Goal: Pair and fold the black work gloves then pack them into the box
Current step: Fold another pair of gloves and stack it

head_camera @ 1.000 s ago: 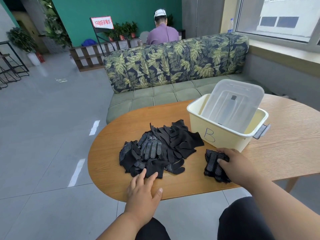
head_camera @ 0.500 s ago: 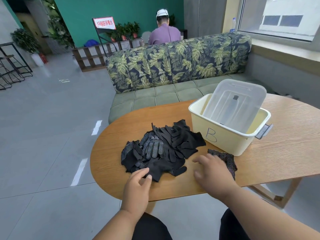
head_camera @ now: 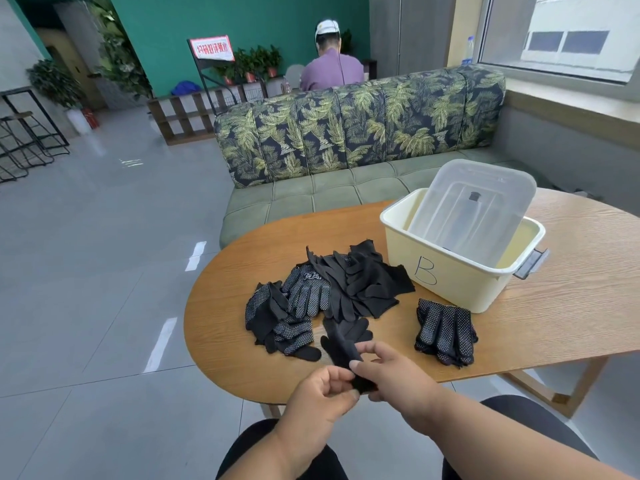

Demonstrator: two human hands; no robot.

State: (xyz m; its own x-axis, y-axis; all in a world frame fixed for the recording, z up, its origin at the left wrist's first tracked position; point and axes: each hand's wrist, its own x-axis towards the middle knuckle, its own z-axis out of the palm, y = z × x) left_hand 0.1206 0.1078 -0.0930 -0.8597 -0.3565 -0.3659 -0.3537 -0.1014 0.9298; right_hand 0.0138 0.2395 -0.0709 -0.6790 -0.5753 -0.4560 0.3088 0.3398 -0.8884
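Observation:
A loose heap of black work gloves, some with white grip dots, lies in the middle of the wooden table. One plain black glove stretches from the heap's near edge toward me; my left hand and my right hand both pinch its cuff end near the table's front edge. A folded dotted pair rests apart on the right, in front of the cream box marked "B". The box's clear lid leans tilted inside it.
A leaf-patterned sofa stands behind the table. A person in a purple shirt sits beyond it, back turned. Grey tiled floor spreads to the left. My dark-trousered knees are under the table's near edge.
My right hand left the folded dotted pair by the box and moved left. Both hands now pinch a plain black glove pulled from the heap's near edge.

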